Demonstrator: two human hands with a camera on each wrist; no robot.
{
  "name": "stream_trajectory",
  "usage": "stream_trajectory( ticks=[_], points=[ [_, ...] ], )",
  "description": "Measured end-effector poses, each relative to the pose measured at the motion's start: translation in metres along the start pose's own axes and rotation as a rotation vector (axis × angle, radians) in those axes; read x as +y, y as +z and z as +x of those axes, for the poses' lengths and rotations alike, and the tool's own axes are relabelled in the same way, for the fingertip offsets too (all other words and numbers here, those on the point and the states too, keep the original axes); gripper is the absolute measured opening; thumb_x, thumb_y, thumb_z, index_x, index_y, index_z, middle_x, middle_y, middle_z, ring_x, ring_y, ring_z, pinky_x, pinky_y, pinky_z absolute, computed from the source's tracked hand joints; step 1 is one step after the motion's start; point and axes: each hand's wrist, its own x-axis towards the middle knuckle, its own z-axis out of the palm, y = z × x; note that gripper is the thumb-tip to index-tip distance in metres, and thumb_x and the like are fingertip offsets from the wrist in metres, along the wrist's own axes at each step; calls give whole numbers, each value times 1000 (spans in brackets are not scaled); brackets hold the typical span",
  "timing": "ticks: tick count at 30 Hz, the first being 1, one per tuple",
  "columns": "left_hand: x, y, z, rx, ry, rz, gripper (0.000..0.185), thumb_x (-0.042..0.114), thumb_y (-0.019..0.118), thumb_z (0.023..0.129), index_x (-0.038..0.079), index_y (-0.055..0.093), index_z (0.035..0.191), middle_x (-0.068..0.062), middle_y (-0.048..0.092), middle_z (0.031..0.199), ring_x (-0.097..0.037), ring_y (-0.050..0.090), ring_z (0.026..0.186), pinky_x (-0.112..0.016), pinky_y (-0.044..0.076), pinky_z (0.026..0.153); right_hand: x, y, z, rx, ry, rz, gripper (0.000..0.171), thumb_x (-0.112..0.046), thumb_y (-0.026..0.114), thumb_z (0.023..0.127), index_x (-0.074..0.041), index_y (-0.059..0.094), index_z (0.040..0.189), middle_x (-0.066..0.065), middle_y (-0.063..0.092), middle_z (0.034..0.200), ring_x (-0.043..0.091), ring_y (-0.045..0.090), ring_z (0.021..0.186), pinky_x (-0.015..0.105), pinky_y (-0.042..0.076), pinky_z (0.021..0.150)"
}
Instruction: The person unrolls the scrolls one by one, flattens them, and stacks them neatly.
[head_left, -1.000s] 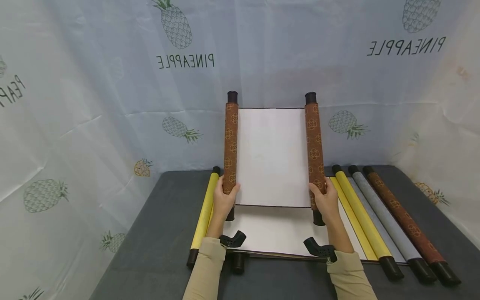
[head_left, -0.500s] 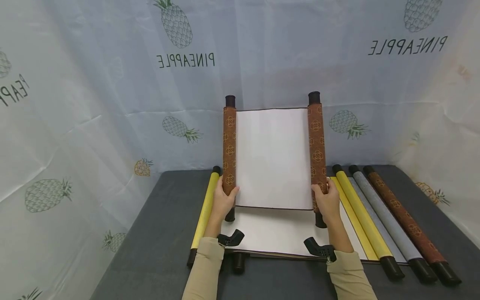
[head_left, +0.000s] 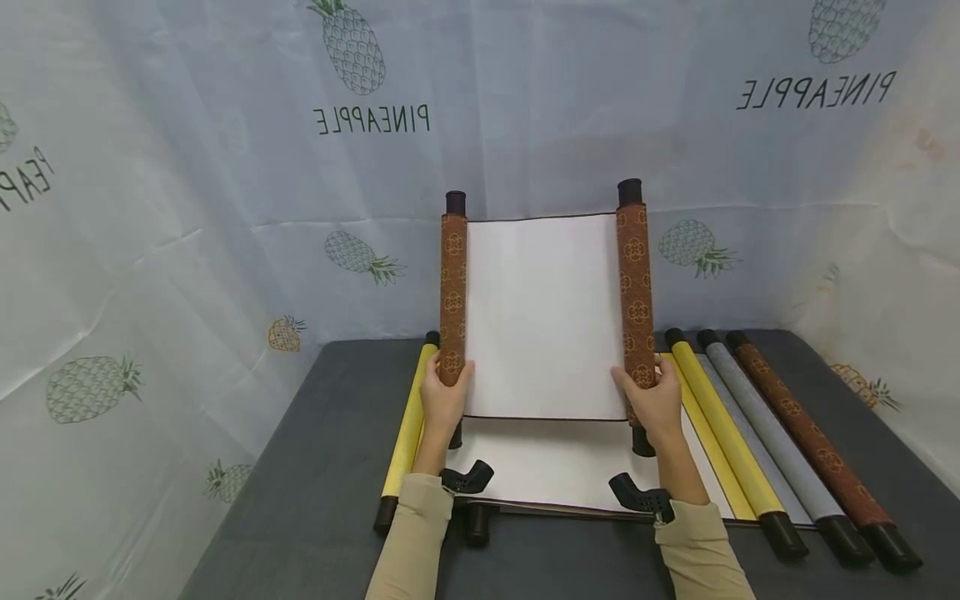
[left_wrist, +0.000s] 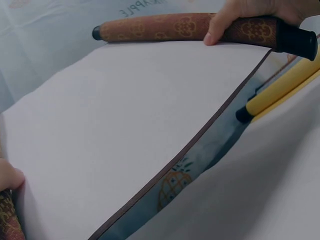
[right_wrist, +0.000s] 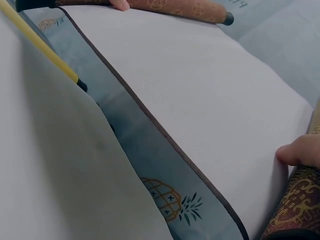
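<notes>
A scroll hangs partly unrolled, its blank white sheet [head_left: 546, 317] stretched between two brown, flower-patterned rolls with black end caps. My left hand [head_left: 444, 402] grips the lower part of the left roll [head_left: 453, 292], thumb at the sheet's edge. Around the lower part of the right roll [head_left: 636, 300] curls my right hand [head_left: 656, 407], its thumb [right_wrist: 300, 152] lying on the white surface in the right wrist view. Seen from the left wrist, the right roll [left_wrist: 155, 27] spans the top. The scroll is held raised, overlapping another white sheet [head_left: 547, 467] behind it.
On the dark grey table [head_left: 300, 483] lies a yellow roll [head_left: 408, 425] at left. To the right, another yellow roll [head_left: 727, 442], a grey roll [head_left: 772, 433] and a brown patterned roll [head_left: 817, 450] lie side by side. A pineapple-print curtain [head_left: 555, 100] hangs behind.
The two rolls have drawn slightly apart, the left one leftward and the right one rightward, so more white sheet shows between them. Both hands keep their grip.
</notes>
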Motion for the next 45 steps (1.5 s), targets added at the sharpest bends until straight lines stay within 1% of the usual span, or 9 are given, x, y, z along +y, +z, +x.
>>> stream_trajectory(
  ticks=[4, 9, 16, 24, 30, 36, 41, 43, 45],
  points=[
    [0, 0, 1, 48, 29, 14, 46, 20, 68, 87, -1, 54, 125, -24, 67, 103, -30, 65, 83, -28, 50, 65, 0, 0, 0, 20, -7, -23, 52, -25, 63, 91, 1, 43, 131, 22, 58, 117, 13, 57, 87, 14, 45, 64],
    [1, 0, 1, 59, 71, 42, 41, 18, 66, 87, -2, 57, 122, -24, 67, 98, -29, 63, 80, -27, 47, 64, 1, -2, -1, 34, 3, -45, 51, -26, 60, 92, 0, 45, 134, 24, 58, 121, 32, 59, 103, 17, 42, 68],
    [-2, -4, 2, 74, 86, 79, 36, 16, 66, 87, -3, 60, 116, -22, 65, 97, -27, 61, 79, -28, 44, 63, 1, -5, -2, -6, 2, -49, 55, -27, 60, 93, -3, 44, 139, 22, 55, 128, 31, 55, 111, 25, 41, 79],
    [0, -7, 3, 79, 108, 46, 37, 15, 68, 86, -5, 61, 116, -24, 66, 93, -25, 59, 73, -27, 44, 61, 0, -6, -3, 33, -60, -121, 53, -22, 65, 90, 4, 49, 133, 28, 58, 121, 35, 57, 104, 32, 46, 78],
    [1, -5, 2, 84, 104, 51, 36, 18, 68, 86, -4, 61, 113, -23, 66, 92, -25, 59, 73, -27, 44, 62, 0, -3, -5, 141, -162, -192, 50, -18, 65, 87, 12, 53, 126, 33, 62, 109, 42, 61, 92, 27, 44, 64],
    [4, -5, 1, 91, 118, 41, 33, 16, 68, 86, -5, 62, 111, -23, 66, 91, -23, 58, 71, -26, 44, 60, 3, 0, -3, 236, -240, -222, 42, -16, 66, 85, 13, 58, 114, 34, 65, 95, 42, 62, 78, 25, 38, 55],
    [5, -5, 1, 100, 131, 54, 31, 15, 68, 86, -5, 63, 109, -23, 66, 89, -20, 57, 70, -24, 42, 57, 3, -3, -3, 244, -233, -259, 40, -19, 64, 86, 11, 59, 112, 33, 66, 92, 43, 62, 76, 28, 38, 54],
    [5, -5, 1, 102, 142, 61, 32, 15, 68, 86, -5, 63, 110, -23, 66, 90, -22, 59, 70, -24, 43, 58, 1, -4, -4, 217, -191, -276, 42, -21, 62, 89, 10, 56, 116, 33, 65, 98, 44, 62, 82, 36, 43, 58],
    [5, -6, 1, 92, 152, 68, 33, 14, 69, 85, -5, 62, 111, -24, 67, 90, -25, 60, 71, -25, 44, 58, -1, -5, -5, 176, -139, -273, 44, -23, 60, 91, 9, 53, 120, 33, 63, 105, 46, 61, 91, 45, 47, 68]
  ],
)
